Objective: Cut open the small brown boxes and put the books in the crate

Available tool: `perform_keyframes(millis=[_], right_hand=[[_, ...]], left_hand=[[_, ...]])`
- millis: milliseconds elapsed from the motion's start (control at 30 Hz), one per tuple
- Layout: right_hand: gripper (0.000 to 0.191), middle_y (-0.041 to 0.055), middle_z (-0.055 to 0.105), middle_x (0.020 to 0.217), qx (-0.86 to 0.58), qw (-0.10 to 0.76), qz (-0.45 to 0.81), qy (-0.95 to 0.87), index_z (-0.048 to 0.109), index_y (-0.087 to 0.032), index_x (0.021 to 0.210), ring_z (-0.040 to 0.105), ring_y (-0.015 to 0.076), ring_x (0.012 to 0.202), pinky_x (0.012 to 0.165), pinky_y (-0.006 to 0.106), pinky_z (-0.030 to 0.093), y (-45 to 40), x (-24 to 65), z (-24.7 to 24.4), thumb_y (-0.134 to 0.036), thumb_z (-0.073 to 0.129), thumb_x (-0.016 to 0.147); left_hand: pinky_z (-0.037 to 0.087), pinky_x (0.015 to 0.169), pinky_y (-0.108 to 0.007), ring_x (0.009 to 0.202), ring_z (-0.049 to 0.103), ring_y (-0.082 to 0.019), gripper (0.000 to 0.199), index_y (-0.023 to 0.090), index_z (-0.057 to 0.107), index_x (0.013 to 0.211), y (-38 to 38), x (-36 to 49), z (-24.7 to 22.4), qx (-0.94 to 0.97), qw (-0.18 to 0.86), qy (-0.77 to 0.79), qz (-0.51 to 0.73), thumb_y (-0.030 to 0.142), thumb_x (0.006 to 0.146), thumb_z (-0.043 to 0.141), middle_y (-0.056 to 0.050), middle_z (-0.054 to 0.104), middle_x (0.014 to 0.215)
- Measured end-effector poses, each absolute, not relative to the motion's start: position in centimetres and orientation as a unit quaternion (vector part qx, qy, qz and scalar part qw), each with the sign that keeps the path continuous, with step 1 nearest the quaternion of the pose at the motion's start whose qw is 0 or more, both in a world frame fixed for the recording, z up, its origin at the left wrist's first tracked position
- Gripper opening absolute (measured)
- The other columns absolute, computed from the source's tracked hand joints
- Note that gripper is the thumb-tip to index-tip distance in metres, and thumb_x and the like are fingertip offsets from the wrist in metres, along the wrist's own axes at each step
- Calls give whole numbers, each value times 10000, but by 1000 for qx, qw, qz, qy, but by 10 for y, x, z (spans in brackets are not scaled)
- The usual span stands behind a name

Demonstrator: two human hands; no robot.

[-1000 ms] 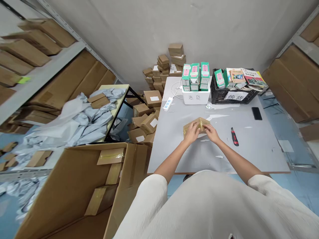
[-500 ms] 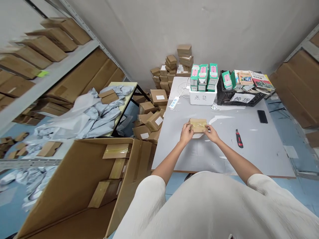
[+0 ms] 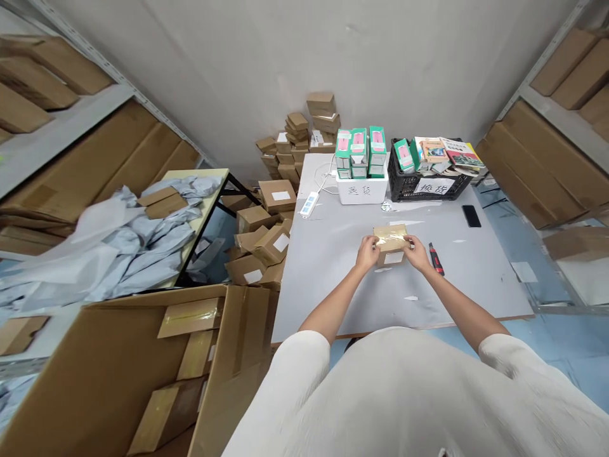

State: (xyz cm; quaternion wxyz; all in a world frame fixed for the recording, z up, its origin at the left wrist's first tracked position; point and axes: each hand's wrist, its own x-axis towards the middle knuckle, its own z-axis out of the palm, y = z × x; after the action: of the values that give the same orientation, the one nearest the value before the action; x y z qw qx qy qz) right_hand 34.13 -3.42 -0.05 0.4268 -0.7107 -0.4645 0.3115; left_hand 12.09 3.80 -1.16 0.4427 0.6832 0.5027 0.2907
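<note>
A small brown cardboard box (image 3: 391,237) with shiny tape along its top and a white label on its near side is held over the grey table (image 3: 333,279). My left hand (image 3: 368,252) grips its left end, and my right hand (image 3: 416,252) grips its right end, the fingers of both closed on the edges. Just right of my right hand lies a red and black utility knife (image 3: 436,259). Whether the box touches the tabletop is hard to tell.
Behind stand a white bin (image 3: 362,190) of green boxes and a black crate (image 3: 404,184) of books. A phone (image 3: 471,216) lies at the right, a power strip (image 3: 309,204) at the left. A large open carton (image 3: 242,343) holds taped boxes at the lower left.
The view has turned to the right. Both hands have shifted right over the table with the box, closer to the knife, and the label on its near side now shows.
</note>
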Motion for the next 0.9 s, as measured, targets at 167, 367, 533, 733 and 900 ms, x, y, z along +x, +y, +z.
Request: perform_keyframes(millis=[167, 367, 533, 733, 900], right_hand=[[579, 118, 681, 1487, -699, 435, 327, -463, 653, -268, 1382, 648, 344, 1330, 1091, 539, 574, -41, 347, 3, -417, 646, 823], [723, 110, 609, 1611, -631, 450, 394, -494, 528, -309, 1580, 623, 329, 1402, 1146, 545, 542, -28, 318, -5, -502, 668, 898], [765, 98, 613, 1612, -589, 398, 452, -539, 576, -308, 1582, 553, 350, 1507, 1228, 561, 480, -18, 298, -19, -495, 744, 860], [610, 94, 660, 1569, -622, 340, 420, -566, 717, -295, 1459, 551, 376, 1507, 1306, 603, 377, -24, 303, -41, -438, 744, 866], [565, 91, 581, 1659, -674, 213, 333, -624, 690, -292, 1504, 434, 392, 1590, 1281, 665, 347, -33, 304, -47, -357, 615, 948]], left_hand=[[496, 1189, -513, 1344, 609, -332, 399, 223, 707, 1277, 38, 135, -9, 701, 403, 527, 261, 106, 903, 631, -158, 606, 1451], [436, 1216, -513, 1418, 540, -354, 345, 250, 673, 1355, 29, 134, 8, 760, 344, 484, 266, 273, 1015, 615, -144, 611, 1487], [435, 1185, -538, 1353, 573, -392, 401, 236, 621, 1422, 30, 121, 14, 728, 319, 558, 239, 385, 1051, 586, -171, 625, 1429], [443, 1194, -537, 1366, 587, -390, 483, 230, 576, 1518, 38, 77, -1, 682, 326, 605, 251, 293, 1040, 553, -195, 585, 1468], [511, 1147, -460, 1281, 659, -321, 587, 274, 531, 1602, 34, 44, -30, 646, 359, 632, 234, 222, 1017, 545, -152, 610, 1411]])
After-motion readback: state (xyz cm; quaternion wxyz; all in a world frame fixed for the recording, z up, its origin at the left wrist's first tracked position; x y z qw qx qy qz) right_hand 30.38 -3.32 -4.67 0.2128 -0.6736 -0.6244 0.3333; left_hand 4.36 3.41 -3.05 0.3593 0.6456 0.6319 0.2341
